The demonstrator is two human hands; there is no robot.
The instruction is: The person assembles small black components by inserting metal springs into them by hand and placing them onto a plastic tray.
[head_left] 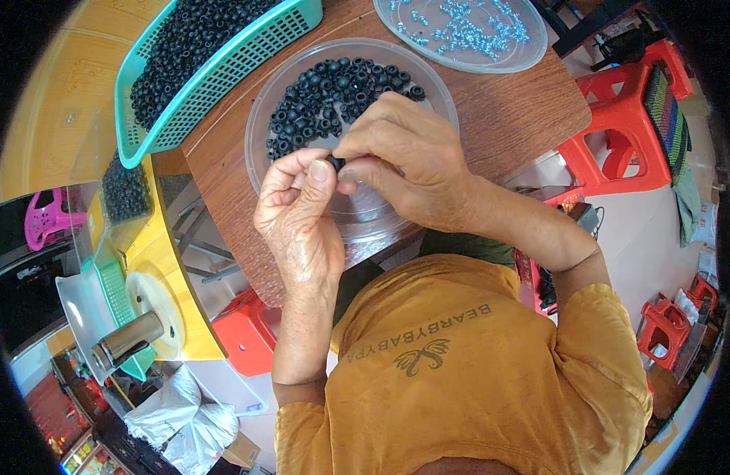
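My left hand [295, 212] and my right hand [408, 158] meet over a clear round plastic tray [262, 103] on a brown wooden table [507, 103]. Both pinch one small black rubber ring [336, 163] between thumbs and fingertips. A heap of the same black rubber rings [333, 95] lies in the far half of that tray. The near half of the tray is hidden under my hands.
A teal plastic basket [222, 67] full of black rings sits at the table's far left. A second clear tray [531, 43] with small silvery metal parts lies far right. Red plastic stools [618, 134] stand to the right. A yellow bench with a metal cylinder [129, 339] is left.
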